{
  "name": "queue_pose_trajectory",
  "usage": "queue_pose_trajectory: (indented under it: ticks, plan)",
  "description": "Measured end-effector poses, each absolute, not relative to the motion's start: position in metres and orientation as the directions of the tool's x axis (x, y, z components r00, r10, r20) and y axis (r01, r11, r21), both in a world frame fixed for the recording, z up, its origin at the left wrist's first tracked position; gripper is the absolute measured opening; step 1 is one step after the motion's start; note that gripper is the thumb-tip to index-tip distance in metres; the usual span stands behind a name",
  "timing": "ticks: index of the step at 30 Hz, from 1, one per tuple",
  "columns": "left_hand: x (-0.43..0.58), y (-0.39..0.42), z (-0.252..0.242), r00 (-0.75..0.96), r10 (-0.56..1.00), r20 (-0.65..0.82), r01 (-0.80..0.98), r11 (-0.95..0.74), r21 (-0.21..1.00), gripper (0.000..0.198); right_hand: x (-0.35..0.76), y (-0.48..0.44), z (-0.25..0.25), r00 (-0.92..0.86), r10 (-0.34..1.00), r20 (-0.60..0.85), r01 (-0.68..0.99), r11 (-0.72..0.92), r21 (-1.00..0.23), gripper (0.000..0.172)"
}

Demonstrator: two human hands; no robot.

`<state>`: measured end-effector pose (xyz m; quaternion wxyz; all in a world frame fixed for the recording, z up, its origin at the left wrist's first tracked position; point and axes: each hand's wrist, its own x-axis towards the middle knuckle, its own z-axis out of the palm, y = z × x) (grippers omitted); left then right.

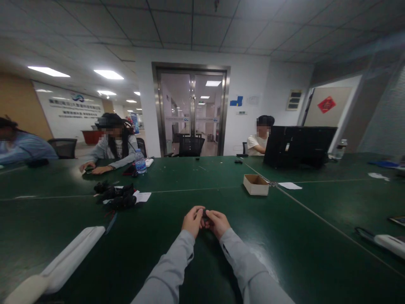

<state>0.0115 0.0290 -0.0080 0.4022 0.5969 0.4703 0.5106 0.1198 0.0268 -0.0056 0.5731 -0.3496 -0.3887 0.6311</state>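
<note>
A small dark object (204,213) is pinched between my two hands above the green table (164,223). My left hand (193,221) grips it from the left with thumb and fingers. From the right, my right hand (217,223) holds the same object, its thumb and fingers closed on it. The hands nearly touch each other. What the object is cannot be made out, since the fingers cover most of it.
An open cardboard box (255,185) stands ahead to the right, near a white paper (290,185). Black items (118,196) lie ahead left, before a water bottle (140,162). A long white object (74,257) lies left. A monitor (299,145) and several people are beyond.
</note>
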Motion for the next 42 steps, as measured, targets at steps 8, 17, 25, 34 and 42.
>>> queue_pose_trajectory:
  ticks: [8, 17, 25, 34, 42]
  plan:
    - [0.011, 0.027, -0.007, 0.038, 0.964, 0.262, 0.370, -0.258, 0.893, 0.038, 0.119, 0.029, -0.010, -0.077, 0.997, 0.018, -0.420, -0.016, -0.908, 0.030]
    - [0.000, 0.010, 0.007, -0.012, 0.933, 0.360, 0.528, -0.300, 0.794, 0.024, 0.117, 0.029, -0.007, -0.071, 0.997, -0.004, -0.396, -0.032, -0.918, 0.029]
    - [-0.002, 0.013, -0.002, -0.113, 0.933, 0.341, 0.478, -0.250, 0.842, 0.025, 0.112, 0.033, -0.007, -0.155, 0.988, -0.001, -0.332, -0.053, -0.942, 0.032]
    - [-0.015, 0.004, 0.002, -0.182, 0.907, 0.379, 0.529, -0.235, 0.816, 0.024, 0.089, 0.034, -0.012, -0.210, 0.977, 0.027, -0.362, -0.052, -0.931, 0.033]
    - [-0.008, 0.002, 0.004, -0.040, 0.822, 0.568, 0.646, -0.412, 0.643, 0.027, 0.093, 0.038, -0.015, -0.156, 0.987, 0.036, -0.408, -0.032, -0.913, 0.034]
